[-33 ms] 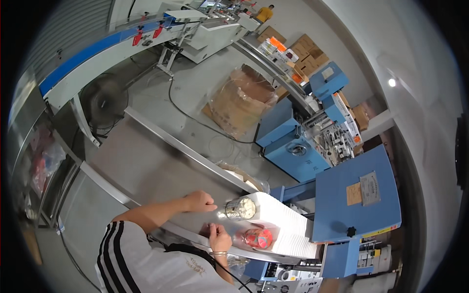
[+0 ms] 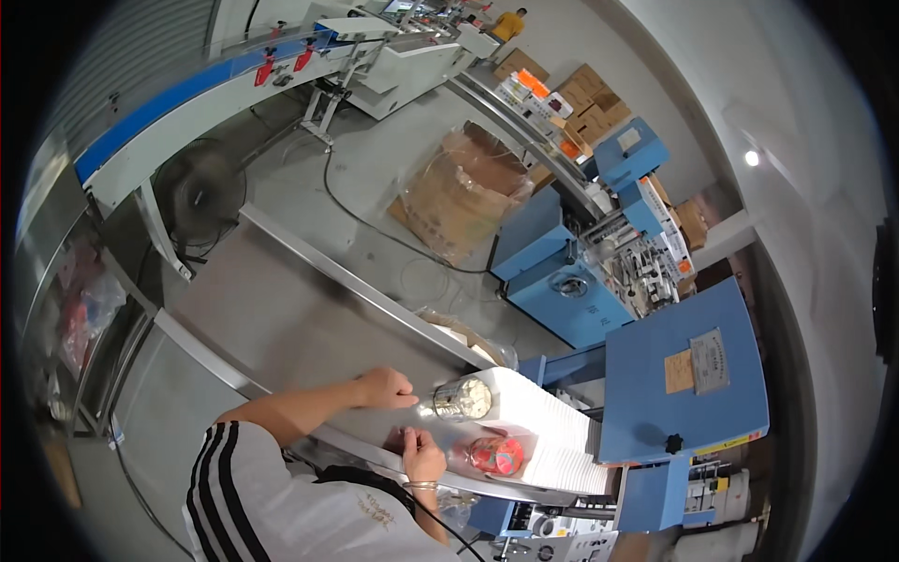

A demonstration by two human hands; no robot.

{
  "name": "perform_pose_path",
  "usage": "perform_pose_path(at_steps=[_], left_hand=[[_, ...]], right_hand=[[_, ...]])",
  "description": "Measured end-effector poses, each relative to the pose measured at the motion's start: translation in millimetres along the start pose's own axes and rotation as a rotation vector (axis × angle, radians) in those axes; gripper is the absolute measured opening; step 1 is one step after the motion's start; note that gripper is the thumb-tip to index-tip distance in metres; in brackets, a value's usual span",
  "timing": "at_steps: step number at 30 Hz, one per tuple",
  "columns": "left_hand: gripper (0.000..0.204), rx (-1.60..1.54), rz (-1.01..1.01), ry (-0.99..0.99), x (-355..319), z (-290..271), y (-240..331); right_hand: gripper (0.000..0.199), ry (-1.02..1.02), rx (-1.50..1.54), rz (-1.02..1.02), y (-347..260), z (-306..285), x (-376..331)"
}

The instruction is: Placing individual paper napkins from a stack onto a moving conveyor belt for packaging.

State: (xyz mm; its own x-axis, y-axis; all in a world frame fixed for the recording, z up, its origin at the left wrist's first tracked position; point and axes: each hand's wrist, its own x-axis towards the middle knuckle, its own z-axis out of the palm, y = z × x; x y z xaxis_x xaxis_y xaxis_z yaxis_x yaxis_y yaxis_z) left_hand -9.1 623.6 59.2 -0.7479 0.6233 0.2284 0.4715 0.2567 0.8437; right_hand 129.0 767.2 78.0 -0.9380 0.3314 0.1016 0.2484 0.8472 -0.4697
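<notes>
My left hand (image 2: 384,387) hovers over the grey conveyor bed with its fingers curled in, the tips close to the base of a clear container (image 2: 461,400). That container lies on its side and has pale, cream-coloured pieces in it. Nearer to me, my right hand (image 2: 424,456), with a bangle at the wrist, has thumb and fingers drawn together. Whatever either hand may hold is hidden. Beside the right hand lies a red, patterned package (image 2: 496,456) in clear wrap. Both items rest against the near end of a row of white cartons (image 2: 562,445).
Metal rails (image 2: 361,288) border the conveyor bed (image 2: 272,309). A blue machine housing (image 2: 688,375) stands at the right. Beyond the bed are a large open cardboard box (image 2: 459,201), a floor fan (image 2: 198,192) and another blue machine (image 2: 562,281). A person in yellow (image 2: 508,25) is far back.
</notes>
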Motion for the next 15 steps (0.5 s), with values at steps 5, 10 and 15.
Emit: perform_pose_path(at_steps=[5,10,15], left_hand=[[0.035,-0.027,0.091,-0.09,0.9,9.7,7.3],[0.032,-0.05,0.18,-0.098,-5.6,9.6,22.1],[0.032,-0.027,0.129,-0.154,-13.9,19.1,9.0]], right_hand=[[0.029,0.026,-0.038,0.023,4.0,3.2,2.8],[0.027,0.073,-0.061,0.047,1.8,4.7,2.3],[0.029,0.137,-0.001,0.068,-2.8,3.0,-1.5]])
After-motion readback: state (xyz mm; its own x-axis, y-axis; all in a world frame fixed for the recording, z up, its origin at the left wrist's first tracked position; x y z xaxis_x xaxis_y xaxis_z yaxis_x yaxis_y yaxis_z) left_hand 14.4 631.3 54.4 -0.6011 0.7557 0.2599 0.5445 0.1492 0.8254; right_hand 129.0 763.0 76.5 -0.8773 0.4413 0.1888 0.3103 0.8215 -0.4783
